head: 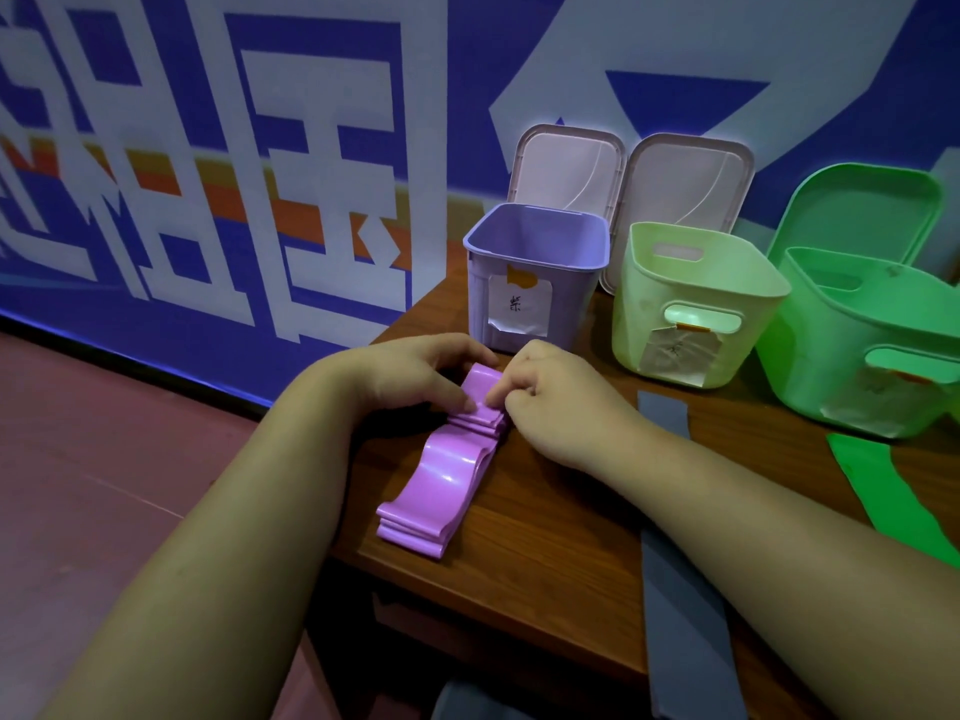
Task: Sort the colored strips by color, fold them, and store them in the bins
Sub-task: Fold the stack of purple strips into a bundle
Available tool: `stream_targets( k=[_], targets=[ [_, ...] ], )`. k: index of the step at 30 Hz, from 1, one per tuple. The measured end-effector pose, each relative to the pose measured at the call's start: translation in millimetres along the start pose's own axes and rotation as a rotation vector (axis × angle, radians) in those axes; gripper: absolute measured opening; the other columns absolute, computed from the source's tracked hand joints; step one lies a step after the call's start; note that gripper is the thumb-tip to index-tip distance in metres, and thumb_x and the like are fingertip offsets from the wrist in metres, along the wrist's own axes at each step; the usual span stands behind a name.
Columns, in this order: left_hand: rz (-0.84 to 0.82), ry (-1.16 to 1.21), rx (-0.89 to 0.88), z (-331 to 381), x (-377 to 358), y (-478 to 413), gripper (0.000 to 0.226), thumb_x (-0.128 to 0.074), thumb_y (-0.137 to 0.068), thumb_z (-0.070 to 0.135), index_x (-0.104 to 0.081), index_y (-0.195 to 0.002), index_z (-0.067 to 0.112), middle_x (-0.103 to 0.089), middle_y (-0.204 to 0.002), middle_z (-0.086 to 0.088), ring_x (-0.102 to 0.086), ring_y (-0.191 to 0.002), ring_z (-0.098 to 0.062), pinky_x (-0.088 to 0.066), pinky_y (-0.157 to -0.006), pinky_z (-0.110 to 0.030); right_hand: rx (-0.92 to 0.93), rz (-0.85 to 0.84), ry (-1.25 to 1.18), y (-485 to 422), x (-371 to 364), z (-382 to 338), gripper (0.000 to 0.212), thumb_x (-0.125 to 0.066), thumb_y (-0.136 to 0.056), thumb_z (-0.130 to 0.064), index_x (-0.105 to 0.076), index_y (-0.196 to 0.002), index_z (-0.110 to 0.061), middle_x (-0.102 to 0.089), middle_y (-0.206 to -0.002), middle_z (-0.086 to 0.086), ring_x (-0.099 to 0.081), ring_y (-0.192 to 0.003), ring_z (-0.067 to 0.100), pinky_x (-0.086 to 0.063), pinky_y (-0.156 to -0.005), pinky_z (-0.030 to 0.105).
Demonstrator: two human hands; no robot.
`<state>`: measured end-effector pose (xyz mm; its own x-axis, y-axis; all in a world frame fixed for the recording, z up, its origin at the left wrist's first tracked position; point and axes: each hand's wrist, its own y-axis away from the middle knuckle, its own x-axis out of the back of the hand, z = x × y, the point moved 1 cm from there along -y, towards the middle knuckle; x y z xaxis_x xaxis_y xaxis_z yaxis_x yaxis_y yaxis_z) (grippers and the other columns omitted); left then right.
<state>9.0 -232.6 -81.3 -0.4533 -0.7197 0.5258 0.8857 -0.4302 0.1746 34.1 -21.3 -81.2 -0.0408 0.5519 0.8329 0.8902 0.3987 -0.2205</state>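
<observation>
The stack of purple strips [447,475] lies on the counter [545,553] near its left edge, its near end wavy and loose towards six o'clock and its far end gathered between the hands. The left hand [410,376] curls over that far end with the thumb pressed on top. The right hand [561,402] pinches the folded layers from the three o'clock side. To fold well, the layers probably need squaring first. Then the crease should be pressed flat along its whole width, since the glossy material looks springy and likely to unroll. The purple bin [576,304] stands open just beyond the hands at twelve o'clock, so the drop should be short. At two o'clock sit a light green bin [644,314] and a darker green bin [810,366], both with lids raised. A grey strip [680,615] runs under the right forearm at four o'clock, and a green strip [893,496] lies at three. The forearm could drag the grey one.
</observation>
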Motion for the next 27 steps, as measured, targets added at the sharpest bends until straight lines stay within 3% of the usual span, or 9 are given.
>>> stream_targets(
  k=[3,6,8,10,13,18,22,27],
  targets=[
    [-0.034,0.100,0.005,0.9,-0.9,0.7,0.061,-0.076,-0.091,0.004,-0.058,-0.142,0.033,-0.066,-0.135,0.002,-0.071,-0.115,-0.017,-0.059,-0.101,-0.042,-0.127,0.096,-0.059,-7.8,1.0,4.9,0.009,-0.069,-0.093,-0.025,-0.072,-0.101,-0.023,-0.054,-0.110,-0.005,-0.060,-0.101,0.015,-0.043,-0.084,0.029],
    [-0.038,0.101,0.006,0.7,0.1,0.8,0.065,-0.077,-0.091,0.004,-0.055,-0.144,0.034,-0.065,-0.135,0.003,-0.071,-0.113,-0.016,-0.060,-0.099,-0.040,-0.248,-0.089,0.035,-17.0,-2.3,9.5,0.046,-0.072,-0.092,-0.053,-0.067,-0.126,-0.023,-0.052,-0.124,0.000,-0.060,-0.112,0.020,-0.049,-0.094,0.035],
    [-0.041,0.078,0.005,0.0,0.7,0.7,0.067,-0.078,-0.090,0.007,-0.053,-0.144,0.036,-0.064,-0.135,0.004,-0.070,-0.116,-0.018,-0.059,-0.101,-0.043,-0.234,-0.176,0.085,-19.5,-2.5,7.8,0.048,-0.071,-0.093,-0.058,-0.069,-0.127,-0.026,-0.055,-0.120,0.000,-0.061,-0.109,0.021,-0.051,-0.090,0.037],
    [-0.036,0.065,-0.001,-0.1,0.4,0.6,0.067,-0.078,-0.090,0.007,-0.052,-0.146,0.034,-0.065,-0.134,0.005,-0.070,-0.117,-0.018,-0.059,-0.102,-0.043,-0.240,-0.169,-0.004,-20.9,0.1,7.7,0.038,-0.077,-0.092,-0.052,-0.068,-0.120,-0.028,-0.063,-0.113,-0.002,-0.064,-0.101,0.018,-0.051,-0.081,0.035],
    [0.000,0.070,-0.034,4.0,-2.2,1.3,0.057,-0.076,-0.093,0.014,-0.054,-0.144,0.030,-0.068,-0.131,0.004,-0.070,-0.116,-0.017,-0.059,-0.100,-0.038,-0.240,-0.106,-0.121,-21.5,2.8,6.9,0.029,-0.082,-0.090,-0.043,-0.064,-0.109,-0.031,-0.069,-0.105,-0.004,-0.066,-0.095,0.018,-0.053,-0.082,0.037],
    [0.101,0.146,-0.092,4.9,-2.7,-0.4,0.053,-0.076,-0.093,0.013,-0.057,-0.140,0.028,-0.072,-0.125,0.002,-0.072,-0.113,-0.017,-0.058,-0.100,-0.039,-0.114,0.120,-0.101,-24.3,9.4,2.6,0.026,-0.076,-0.092,-0.020,-0.054,-0.105,-0.027,-0.067,-0.097,-0.002,-0.064,-0.086,0.020,-0.044,-0.066,0.033],
    [0.068,0.033,-0.062,5.7,-7.9,-2.6,0.059,-0.079,-0.092,0.016,-0.054,-0.143,0.034,-0.072,-0.121,0.003,-0.073,-0.106,-0.014,-0.059,-0.098,-0.038,0.020,0.226,-0.009,-22.6,17.1,-1.6,0.034,-0.065,-0.087,-0.001,-0.050,-0.107,-0.024,-0.062,-0.105,-0.001,-0.058,-0.091,0.023,-0.040,-0.074,0.033],
    [0.073,0.063,-0.068,6.5,-9.8,-3.3,0.056,-0.074,-0.096,0.018,-0.053,-0.147,0.033,-0.071,-0.127,0.006,-0.071,-0.113,-0.012,-0.057,-0.100,-0.036,0.106,0.208,0.140,-20.1,9.5,-1.3,0.038,-0.067,-0.084,-0.005,-0.045,-0.103,-0.029,-0.057,-0.104,-0.005,-0.055,-0.093,0.025,-0.041,-0.074,0.037]
  ],
)
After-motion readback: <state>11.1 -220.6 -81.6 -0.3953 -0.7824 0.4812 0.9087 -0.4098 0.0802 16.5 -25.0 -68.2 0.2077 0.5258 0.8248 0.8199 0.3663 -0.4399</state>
